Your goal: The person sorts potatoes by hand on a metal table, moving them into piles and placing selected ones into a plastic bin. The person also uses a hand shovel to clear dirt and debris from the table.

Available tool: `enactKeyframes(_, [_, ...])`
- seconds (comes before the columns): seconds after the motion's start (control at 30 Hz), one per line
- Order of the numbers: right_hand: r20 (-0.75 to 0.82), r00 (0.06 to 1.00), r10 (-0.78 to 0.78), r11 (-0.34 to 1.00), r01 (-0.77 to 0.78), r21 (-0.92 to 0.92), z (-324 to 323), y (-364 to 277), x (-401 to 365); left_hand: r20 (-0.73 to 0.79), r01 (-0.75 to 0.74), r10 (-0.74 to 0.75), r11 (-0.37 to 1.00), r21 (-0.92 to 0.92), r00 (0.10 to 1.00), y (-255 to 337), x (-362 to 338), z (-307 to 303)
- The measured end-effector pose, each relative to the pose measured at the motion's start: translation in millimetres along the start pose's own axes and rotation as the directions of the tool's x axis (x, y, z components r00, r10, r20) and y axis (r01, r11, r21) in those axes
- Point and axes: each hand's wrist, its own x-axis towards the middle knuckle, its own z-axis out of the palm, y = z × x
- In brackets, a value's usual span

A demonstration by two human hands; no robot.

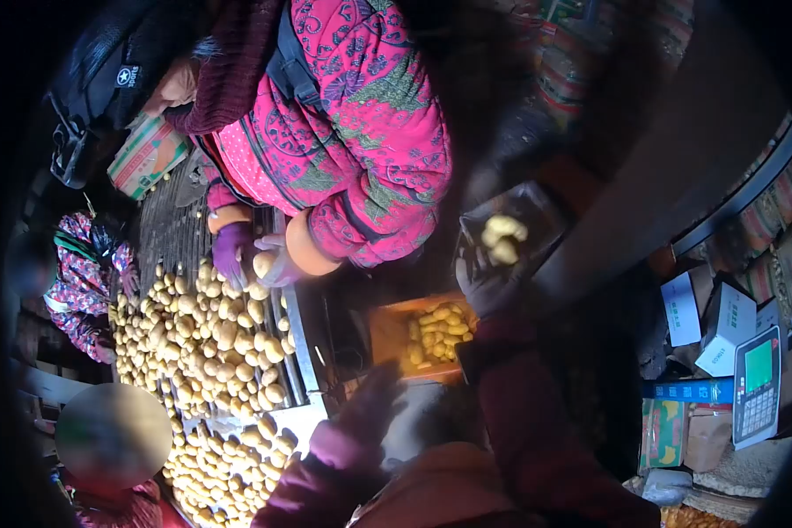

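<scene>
My right hand [486, 286], in a dark glove, grips the near edge of a dark tray [544, 211]. A few yellow potatoes [504, 238] lie in that tray, slightly blurred. Below and left of it stands an orange crate [387, 330] partly filled with potatoes [440, 333]. My left hand [370, 400] is smeared by motion near the crate's lower left side, so its fingers cannot be made out. Left of it, many potatoes [220, 339] are spread over a slatted sorting table [178, 207].
A co-worker in a pink patterned jacket [378, 132] leans over the table, a gloved hand [280, 264] at a potato. Other people [84, 273] work on the far left. To the right are a scale [757, 387], white boxes [728, 327] and stacked cartons [663, 431].
</scene>
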Motion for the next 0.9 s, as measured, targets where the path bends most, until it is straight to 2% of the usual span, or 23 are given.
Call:
enactKeyframes(0.03, [-0.016, 0.999, -0.051, 0.998, 0.05, -0.047, -21.6, -0.4, 9.2, 0.066, 0.022, -0.017, 0.997, -0.079, 0.998, -24.3, 1.3, -40.7])
enactKeyframes(0.07, [-0.104, 0.994, 0.044, 0.978, -0.021, 0.21, -61.3, 0.1, 21.8, 0.171, -0.249, 0.202, 0.912, 0.327, 0.964, -34.1, -9.8, -58.3])
enactKeyframes(0.1, [-0.222, 0.971, 0.092, 0.974, -0.041, 0.223, -104.2, 8.1, 23.8, 0.161, -0.244, 0.201, 0.914, 0.323, 0.966, -43.2, -11.6, -72.9])
enactKeyframes(0.13, [-0.338, 0.93, 0.146, 0.969, -0.066, 0.237, -133.1, 18.8, 19.2, -0.107, 0.038, -0.021, 0.985, 0.166, 0.994, -33.4, -29.6, -65.3])
enactKeyframes(0.17, [-0.444, 0.884, 0.149, 0.986, -0.102, 0.128, -112.3, 35.9, -5.3, -0.32, 0.274, -0.282, 0.959, -0.071, 0.904, -29.1, -41.9, -63.1])
enactKeyframes(0.2, [-0.53, 0.838, 0.133, 0.982, -0.183, -0.042, -106.0, 49.5, -21.3, -0.32, 0.217, -0.277, 0.953, -0.211, 0.906, -52.0, -50.1, -87.8])
enactKeyframes(0.23, [-0.384, 0.863, 0.327, 0.93, -0.366, -0.029, -133.0, 45.8, -26.9, -0.325, 0.198, -0.228, 0.973, -0.122, 0.918, -48.9, -65.8, -81.2])
enactKeyframes(0.3, [-0.393, 0.89, 0.232, 0.83, -0.391, -0.397, -119.6, 64.4, -48.4, -0.322, 0.145, -0.175, 0.982, -0.117, 0.93, -66.8, -71.6, -94.1])
enactKeyframes(0.37, [-0.392, 0.879, 0.273, 0.684, -0.464, -0.563, -123.1, 74.8, -54.1, -0.34, 0.078, -0.131, 0.983, -0.166, 0.931, -93.6, -67.3, -111.9])
enactKeyframes(0.43, [-0.382, 0.876, 0.293, 0.46, -0.48, -0.747, -105.9, 86.9, -60.0, -0.373, -0.003, -0.095, 0.968, -0.252, 0.923, -118.4, -62.6, -137.9])
enactKeyframes(0.47, [-0.264, 0.946, 0.188, 0.262, -0.307, -0.915, -89.7, 112.2, -70.4, -0.298, -0.062, -0.034, 0.949, -0.308, 0.954, -138.7, -58.1, -157.2])
enactKeyframes(0.5, [-0.086, 0.991, 0.103, 0.042, -0.091, -0.995, -73.8, 135.8, -81.4, -0.208, -0.114, 0.04, 0.928, -0.355, 0.977, -157.2, -46.0, -181.5])
enactKeyframes(0.53, [0.41, 0.899, 0.155, -0.287, 0.438, -0.852, -59.5, 157.7, -95.0, 0.225, 0.144, 0.086, 0.543, -0.827, 0.97, -179.5, -28.2, -221.8])
enactKeyframes(0.57, [0.448, 0.87, 0.208, -0.19, 0.485, -0.854, -41.6, 183.0, -112.5, 0.218, 0.131, 0.107, 0.523, -0.842, 0.97, -171.0, -38.7, -218.1])
enactKeyframes(0.63, [0.605, 0.644, 0.469, -0.352, 0.764, -0.541, -15.2, 220.3, -137.0, 0.09, -0.034, 0.1, 0.831, -0.555, 0.991, -139.0, -71.2, -212.8])
enactKeyframes(0.67, [0.627, 0.559, 0.542, -0.331, 0.828, -0.452, -24.3, 236.7, -139.9, 0.04, -0.124, 0.152, 0.91, -0.396, 0.988, -129.9, -89.1, -217.1])
enactKeyframes(0.7, [0.626, 0.484, 0.612, -0.374, 0.874, -0.31, -26.1, 251.0, -145.2, -0.071, 0.018, -0.096, 0.705, -0.709, 0.993, -131.9, -98.6, -226.3])
enactKeyframes(0.73, [0.568, 0.493, 0.659, -0.405, 0.869, -0.284, -28.0, 264.1, -149.8, -0.282, -0.305, 0.198, 0.859, -0.412, 0.939, -141.7, -117.8, -233.7])
enactKeyframes(0.77, [0.508, 0.506, 0.697, -0.444, 0.861, -0.247, -28.7, 273.2, -153.1, -0.37, -0.549, 0.503, 0.836, -0.022, 0.781, -136.2, -148.2, -232.3])
enactKeyframes(0.8, [0.507, 0.479, 0.717, -0.422, 0.877, -0.23, -26.8, 278.9, -155.7, -0.426, -0.537, 0.54, 0.832, 0.141, 0.726, -131.3, -167.4, -247.5])
enactKeyframes(0.83, [0.44, 0.462, 0.77, -0.462, 0.879, -0.114, -25.8, 283.4, -155.1, -0.538, -0.555, 0.486, 0.831, 0.041, 0.688, -128.3, -182.5, -254.6])
enactKeyframes(0.87, [0.373, 0.446, 0.813, -0.484, 0.875, 0.008, -28.0, 287.3, -153.9, -0.624, -0.499, 0.571, 0.808, 0.313, 0.534, -139.9, -185.6, -277.7])
enactKeyframes(0.9, [0.43, 0.449, 0.783, -0.509, 0.86, 0.031, -34.8, 292.5, -154.4, -0.659, -0.364, 0.656, 0.753, 0.547, 0.367, -137.5, -197.9, -294.2])
